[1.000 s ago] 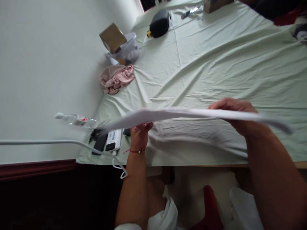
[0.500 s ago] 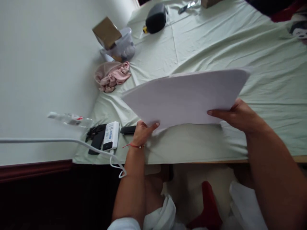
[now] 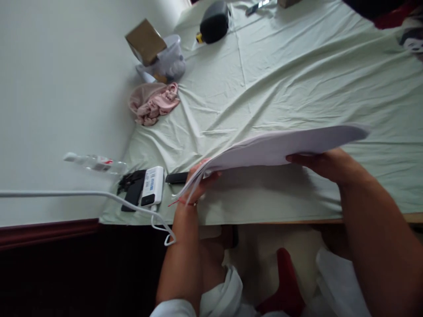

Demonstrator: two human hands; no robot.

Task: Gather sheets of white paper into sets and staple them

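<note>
A small stack of white paper sheets [image 3: 264, 147] is held between my two hands above the green cloth. My left hand [image 3: 202, 178] grips the stack's left end, thumb on the near side, with a corner of the sheets curling down over the wrist. At the right end, my right hand [image 3: 322, 164] pinches the paper, its thumb along the lower edge and the other fingers hidden behind. The sheets lean sharply, so their near face looks narrow. Just left of my left hand lies a black object [image 3: 176, 178], partly covered.
On the green cloth [image 3: 297, 79] at left are a white power bank [image 3: 152, 187] with a white cable, a dark phone-like slab [image 3: 134, 193] and a clear bottle [image 3: 99, 164]. Behind them are pink cloth [image 3: 158, 103], a plastic tub [image 3: 172, 61], a cardboard box [image 3: 145, 42] and a black case [image 3: 214, 22].
The stack's upper edge has dropped toward me and its left end has bent down over my left wrist. Both hands have stayed almost in place, still gripping the paper.
</note>
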